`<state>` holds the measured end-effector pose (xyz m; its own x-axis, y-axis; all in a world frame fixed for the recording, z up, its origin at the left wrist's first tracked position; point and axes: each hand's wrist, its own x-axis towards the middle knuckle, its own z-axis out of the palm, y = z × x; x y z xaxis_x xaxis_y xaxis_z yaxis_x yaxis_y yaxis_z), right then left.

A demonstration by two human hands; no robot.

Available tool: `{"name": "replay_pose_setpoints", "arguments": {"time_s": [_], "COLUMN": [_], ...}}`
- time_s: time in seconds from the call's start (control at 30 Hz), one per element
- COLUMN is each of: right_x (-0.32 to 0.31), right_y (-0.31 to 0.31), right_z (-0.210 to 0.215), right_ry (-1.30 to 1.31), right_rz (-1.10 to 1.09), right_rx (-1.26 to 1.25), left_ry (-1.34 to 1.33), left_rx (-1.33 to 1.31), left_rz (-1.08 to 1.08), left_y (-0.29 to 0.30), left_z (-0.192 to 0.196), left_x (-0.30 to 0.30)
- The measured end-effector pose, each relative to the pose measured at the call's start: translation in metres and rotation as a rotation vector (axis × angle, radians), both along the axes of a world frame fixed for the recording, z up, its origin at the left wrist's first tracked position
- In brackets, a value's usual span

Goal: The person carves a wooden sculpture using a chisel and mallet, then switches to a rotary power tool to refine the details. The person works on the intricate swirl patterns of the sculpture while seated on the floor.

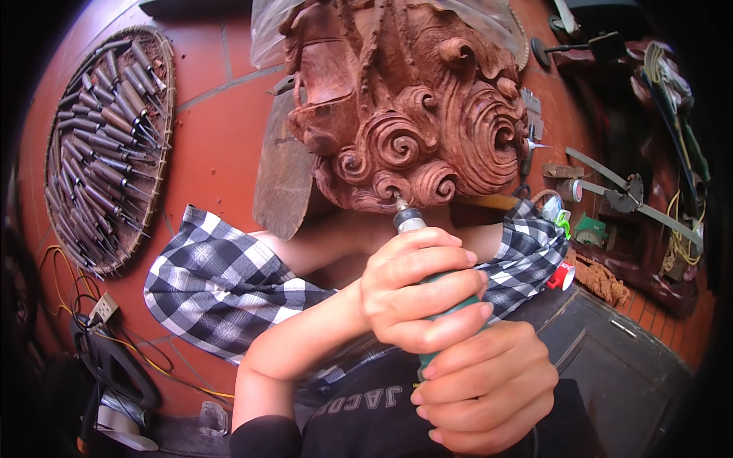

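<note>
At far left a round woven tray [164, 91] holds rows of carving chisels [103, 145], fanned out so each can be told apart. In the middle the left hand [416, 290] is clenched around the green rotary tool [427, 298], its bit touching the red-brown scrollwork wood carving [412, 114], propped over the checked cloth [221, 282]. Just right and nearer, the right hand [489, 385] has its grip closed on the tool's lower end, likely steadying it.

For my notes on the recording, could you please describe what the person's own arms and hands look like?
Both hands are bare: no gloves, rings or watch show. The left hand sits above the right hand in the picture. The left forearm is bare along its visible length, ending at a short dark sleeve near the lower edge. The fingernails are short and unpainted. The right forearm is out of view.
</note>
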<state>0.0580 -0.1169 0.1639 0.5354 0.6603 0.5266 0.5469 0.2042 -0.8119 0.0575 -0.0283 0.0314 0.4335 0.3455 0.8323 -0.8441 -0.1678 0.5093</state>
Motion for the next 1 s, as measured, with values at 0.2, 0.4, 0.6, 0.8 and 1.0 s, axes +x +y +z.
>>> {"name": "replay_pose_setpoints", "arguments": {"time_s": [0.2,0.4,0.6,0.8,1.0], "right_x": [0.020,0.024,0.038,0.045,0.052], "right_y": [-0.021,-0.033,-0.034,-0.035,-0.027], "right_z": [0.010,-0.002,0.013,0.009,0.013], "right_ry": [-0.045,-0.038,0.005,0.003,0.008], "right_rz": [0.280,0.289,0.357,0.361,0.357], "right_rx": [-0.070,0.077,-0.128,-0.091,-0.076], "left_ry": [0.083,0.090,0.079,0.100,0.118], "left_rx": [0.032,-0.120,-0.180,-0.195,-0.183], "left_rz": [-0.006,0.106,0.139,0.168,0.185], "left_y": [0.001,-0.017,-0.020,-0.023,-0.021], "left_z": [0.017,0.024,0.020,0.019,0.025], "left_x": [-0.009,-0.002,0.003,0.008,0.012]}}
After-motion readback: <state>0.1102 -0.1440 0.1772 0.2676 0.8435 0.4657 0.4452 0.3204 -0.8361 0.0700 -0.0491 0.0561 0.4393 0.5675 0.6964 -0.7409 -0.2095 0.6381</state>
